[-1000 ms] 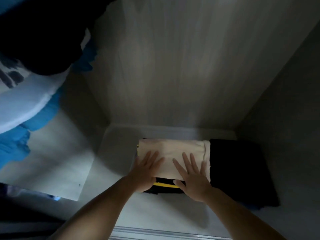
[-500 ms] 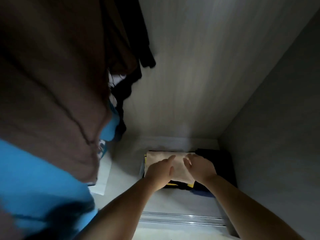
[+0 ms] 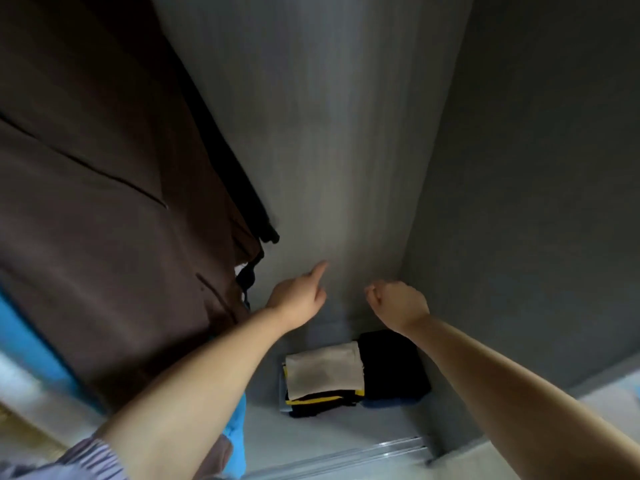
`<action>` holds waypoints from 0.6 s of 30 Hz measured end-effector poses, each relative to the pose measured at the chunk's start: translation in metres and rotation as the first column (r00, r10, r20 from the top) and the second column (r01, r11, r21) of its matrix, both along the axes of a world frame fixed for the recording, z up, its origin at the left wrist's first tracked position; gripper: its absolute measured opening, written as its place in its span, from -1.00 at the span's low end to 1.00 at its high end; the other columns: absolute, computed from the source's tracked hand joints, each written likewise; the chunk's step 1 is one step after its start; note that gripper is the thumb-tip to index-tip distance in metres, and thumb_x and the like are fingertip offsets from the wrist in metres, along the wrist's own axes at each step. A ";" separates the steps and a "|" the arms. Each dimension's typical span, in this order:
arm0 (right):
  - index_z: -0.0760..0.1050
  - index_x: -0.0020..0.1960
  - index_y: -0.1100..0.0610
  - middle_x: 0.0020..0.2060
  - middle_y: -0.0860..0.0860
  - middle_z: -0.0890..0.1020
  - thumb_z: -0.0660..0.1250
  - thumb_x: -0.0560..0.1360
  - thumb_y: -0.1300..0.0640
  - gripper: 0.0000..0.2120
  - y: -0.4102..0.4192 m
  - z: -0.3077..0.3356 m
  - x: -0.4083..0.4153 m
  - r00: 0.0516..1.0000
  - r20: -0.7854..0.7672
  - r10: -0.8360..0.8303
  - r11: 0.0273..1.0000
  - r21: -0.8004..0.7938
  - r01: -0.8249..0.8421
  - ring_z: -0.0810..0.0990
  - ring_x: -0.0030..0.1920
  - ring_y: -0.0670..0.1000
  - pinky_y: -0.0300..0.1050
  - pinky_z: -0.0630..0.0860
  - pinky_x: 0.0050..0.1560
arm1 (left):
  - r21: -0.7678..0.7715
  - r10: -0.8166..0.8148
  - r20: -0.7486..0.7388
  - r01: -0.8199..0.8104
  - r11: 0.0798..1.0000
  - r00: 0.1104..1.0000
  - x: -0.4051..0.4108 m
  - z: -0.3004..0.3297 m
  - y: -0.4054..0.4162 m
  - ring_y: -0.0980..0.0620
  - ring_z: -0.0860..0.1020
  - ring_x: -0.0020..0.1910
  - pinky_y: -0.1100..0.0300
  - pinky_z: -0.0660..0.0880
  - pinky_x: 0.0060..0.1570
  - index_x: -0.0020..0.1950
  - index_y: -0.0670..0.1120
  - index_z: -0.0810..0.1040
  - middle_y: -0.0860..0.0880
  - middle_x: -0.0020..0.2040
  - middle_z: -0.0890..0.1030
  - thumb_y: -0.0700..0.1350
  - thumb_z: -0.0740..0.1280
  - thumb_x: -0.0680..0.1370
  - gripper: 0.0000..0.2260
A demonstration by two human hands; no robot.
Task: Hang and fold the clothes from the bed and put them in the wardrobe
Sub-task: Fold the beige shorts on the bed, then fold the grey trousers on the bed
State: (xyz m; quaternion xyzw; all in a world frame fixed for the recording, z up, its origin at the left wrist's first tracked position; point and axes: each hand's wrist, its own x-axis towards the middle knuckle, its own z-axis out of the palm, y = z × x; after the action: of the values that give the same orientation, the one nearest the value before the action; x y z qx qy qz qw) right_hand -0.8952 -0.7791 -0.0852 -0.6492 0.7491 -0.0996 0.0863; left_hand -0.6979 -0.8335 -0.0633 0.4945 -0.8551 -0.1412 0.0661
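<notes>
Both hands lifted off the folded beige garment (image 3: pixel 323 374), left hand (image 3: pixel 299 294) grip released, right hand (image 3: pixel 398 303) clenched empty

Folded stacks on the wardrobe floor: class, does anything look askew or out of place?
Slightly. The beige garment sits skewed on the black-and-yellow stack, whose edges poke out unevenly. The black pile beside it looks tidy. Both hands are empty.

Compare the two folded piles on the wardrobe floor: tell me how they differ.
The left pile is topped by a beige fold, with black and yellow layers showing beneath; the right pile looks almost wholly black, with a blue edge at its base. The left pile's front edge lies nearer the door track; the right pile sits against the side wall. Both are folded flat, side by side, with neither hand touching them.
</notes>
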 end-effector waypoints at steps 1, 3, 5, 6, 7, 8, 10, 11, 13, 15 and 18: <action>0.55 0.07 0.10 0.06 0.15 0.63 0.05 0.62 -0.05 -0.65 0.008 0.011 -0.006 1.000 -0.013 -0.007 1.000 -0.010 0.007 0.60 0.07 0.22 -0.02 0.50 -0.01 | -0.014 -0.019 -0.006 0.019 1.000 1.000 -0.007 0.012 0.005 -0.17 0.58 -0.05 -0.01 0.53 -0.07 0.55 0.04 0.06 -0.08 0.10 0.58 -0.04 0.12 0.62 -0.49; 0.54 0.14 0.07 0.11 0.13 0.61 0.04 0.63 -0.05 -0.64 0.026 0.030 -0.020 1.000 -0.024 -0.020 1.000 -0.020 0.019 0.59 0.10 0.20 -0.02 0.50 0.01 | -0.049 -0.055 -0.033 0.053 0.997 0.998 -0.025 0.030 0.021 -0.19 0.58 -0.03 0.00 0.52 -0.06 0.54 0.04 0.08 -0.09 0.09 0.59 -0.03 0.13 0.61 -0.50; 0.52 0.19 0.04 0.13 0.10 0.60 0.03 0.63 -0.05 -0.65 0.047 0.043 -0.032 0.999 -0.013 -0.042 0.999 -0.028 0.041 0.58 0.11 0.20 -0.03 0.49 0.01 | -0.071 -0.102 -0.020 0.100 0.992 0.995 -0.044 0.040 0.041 -0.19 0.58 -0.01 0.03 0.51 -0.05 0.53 0.05 0.10 -0.09 0.11 0.60 -0.01 0.13 0.62 -0.51; 0.51 0.19 0.03 0.13 0.09 0.61 0.03 0.63 -0.05 -0.66 0.058 0.049 -0.038 0.999 -0.004 -0.053 0.998 -0.041 0.053 0.58 0.10 0.19 -0.04 0.49 -0.01 | -0.077 -0.125 -0.005 0.124 0.989 0.992 -0.054 0.043 0.051 -0.19 0.58 -0.02 0.04 0.51 -0.05 0.53 0.06 0.11 -0.09 0.11 0.60 0.00 0.12 0.62 -0.52; 0.51 0.18 0.02 0.12 0.08 0.61 0.03 0.62 -0.04 -0.67 0.070 0.054 -0.044 0.998 0.001 -0.064 0.996 -0.060 0.064 0.58 0.09 0.18 -0.06 0.48 -0.03 | -0.077 -0.148 0.007 0.148 0.986 0.989 -0.063 0.045 0.060 -0.19 0.59 -0.02 0.05 0.52 -0.05 0.53 0.08 0.11 -0.09 0.09 0.61 0.01 0.12 0.62 -0.53; 0.52 0.17 0.01 0.12 0.07 0.61 0.04 0.62 -0.04 -0.68 0.083 0.057 -0.051 0.997 0.002 -0.078 0.994 -0.080 0.078 0.58 0.08 0.17 -0.08 0.47 -0.06 | -0.074 -0.172 0.008 0.172 0.982 0.985 -0.073 0.048 0.070 -0.19 0.59 -0.04 0.05 0.52 -0.04 0.52 0.09 0.12 -0.11 0.06 0.62 0.02 0.12 0.62 -0.53; 0.52 0.14 -0.02 0.08 0.05 0.62 0.04 0.61 -0.05 -0.69 0.113 0.063 -0.069 0.994 -0.001 -0.114 0.987 -0.117 0.113 0.59 0.05 0.17 -0.11 0.40 -0.14 | -0.071 -0.224 -0.016 0.222 0.972 0.975 -0.095 0.054 0.091 -0.17 0.59 -0.07 0.04 0.53 -0.04 0.52 0.10 0.14 -0.11 0.00 0.63 0.01 0.12 0.62 -0.54; 0.51 0.13 -0.02 0.06 0.05 0.62 0.04 0.61 -0.06 -0.69 0.130 0.065 -0.079 0.992 -0.010 -0.128 0.984 -0.129 0.126 0.59 0.03 0.17 -0.11 0.37 -0.16 | -0.069 -0.250 -0.032 0.247 0.966 0.968 -0.106 0.057 0.103 -0.16 0.59 -0.09 0.04 0.53 -0.06 0.51 0.10 0.14 -0.10 -0.01 0.62 0.01 0.12 0.62 -0.55; 0.50 0.12 -0.01 0.05 0.05 0.61 0.02 0.61 -0.08 -0.69 0.168 0.066 -0.102 0.988 -0.045 -0.145 0.981 -0.136 0.138 0.60 0.02 0.18 -0.12 0.35 -0.16 | -0.063 -0.297 -0.049 0.294 0.954 0.954 -0.128 0.061 0.131 -0.15 0.58 -0.10 0.02 0.53 -0.08 0.51 0.09 0.14 -0.09 -0.01 0.61 0.00 0.11 0.63 -0.56; 0.49 0.12 0.00 0.08 0.04 0.60 0.02 0.62 -0.07 -0.69 0.210 0.067 -0.126 0.983 -0.060 -0.174 0.978 -0.126 0.165 0.60 0.03 0.17 -0.11 0.35 -0.17 | -0.075 -0.334 -0.038 0.331 0.941 0.942 -0.152 0.062 0.162 -0.15 0.57 -0.07 0.02 0.52 -0.04 0.51 0.09 0.13 -0.06 0.02 0.60 -0.01 0.10 0.63 -0.56; 0.49 0.11 0.06 0.09 0.07 0.60 0.04 0.63 -0.05 -0.69 0.284 0.069 -0.166 0.971 -0.072 -0.230 0.971 -0.090 0.223 0.59 0.02 0.20 -0.05 0.45 -0.11 | -0.075 -0.390 -0.033 0.387 0.919 0.920 -0.195 0.058 0.219 -0.17 0.56 0.04 0.02 0.48 0.03 0.51 0.08 0.14 -0.06 0.11 0.59 -0.01 0.09 0.62 -0.56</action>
State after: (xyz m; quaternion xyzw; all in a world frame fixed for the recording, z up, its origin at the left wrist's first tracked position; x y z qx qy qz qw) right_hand -1.0613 -0.4955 -0.0164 -0.5660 0.8165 -0.1123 0.0169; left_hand -0.8927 -0.6144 -0.0055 0.3091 -0.9386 -0.1344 0.0736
